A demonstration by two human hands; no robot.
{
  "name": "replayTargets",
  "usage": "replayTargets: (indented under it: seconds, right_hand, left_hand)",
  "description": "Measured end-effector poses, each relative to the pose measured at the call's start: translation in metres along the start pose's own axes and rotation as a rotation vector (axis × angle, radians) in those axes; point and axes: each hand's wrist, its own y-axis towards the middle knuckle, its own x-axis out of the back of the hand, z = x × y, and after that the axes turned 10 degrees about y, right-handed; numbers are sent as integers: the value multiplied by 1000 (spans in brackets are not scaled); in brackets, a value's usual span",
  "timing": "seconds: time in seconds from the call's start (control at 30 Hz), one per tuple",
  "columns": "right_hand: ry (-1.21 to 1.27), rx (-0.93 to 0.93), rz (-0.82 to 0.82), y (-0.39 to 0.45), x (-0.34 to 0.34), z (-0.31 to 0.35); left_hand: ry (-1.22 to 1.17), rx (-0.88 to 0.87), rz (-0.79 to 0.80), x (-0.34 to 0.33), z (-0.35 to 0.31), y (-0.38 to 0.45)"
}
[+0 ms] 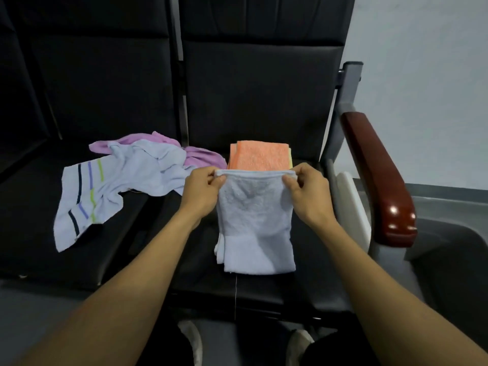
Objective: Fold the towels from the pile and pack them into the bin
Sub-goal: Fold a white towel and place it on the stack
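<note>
While both hands pinch its top edge, pale blue towel [254, 223] hangs | left hand [203, 192], right hand [306, 192] | orange folded towel [260, 155] just behind it

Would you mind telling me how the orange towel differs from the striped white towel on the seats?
The orange towel is folded into a neat rectangle; the striped white towel lies loose and crumpled. The orange one is plain, while the white one carries dark, blue and green stripes. The orange one sits on the right seat, the striped one on the left. Neither is touched by a hand.
</note>
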Motion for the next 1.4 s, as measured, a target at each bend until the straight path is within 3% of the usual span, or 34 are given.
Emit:
replayTargets:
  seconds: [0.27, 0.67, 0.93, 1.1, 1.4]
  right_hand:
    - [66, -15, 32, 8, -10, -24]
    - [65, 233, -88, -16, 74, 152]
    - [151, 322, -216, -30, 102, 212]
    - [132, 271, -200, -14, 90, 187]
    - [-7, 73, -81, 7, 27, 42]
  left_hand:
    - [-61, -38, -20, -18, 10, 14]
    - [-155, -271, -222, 121, -122, -44]
    - [-218, -381, -342, 160, -173, -70]
    - [-181, -345, -325, 138, -157, -53]
    - [-12, -126, -150, 26, -43, -4]
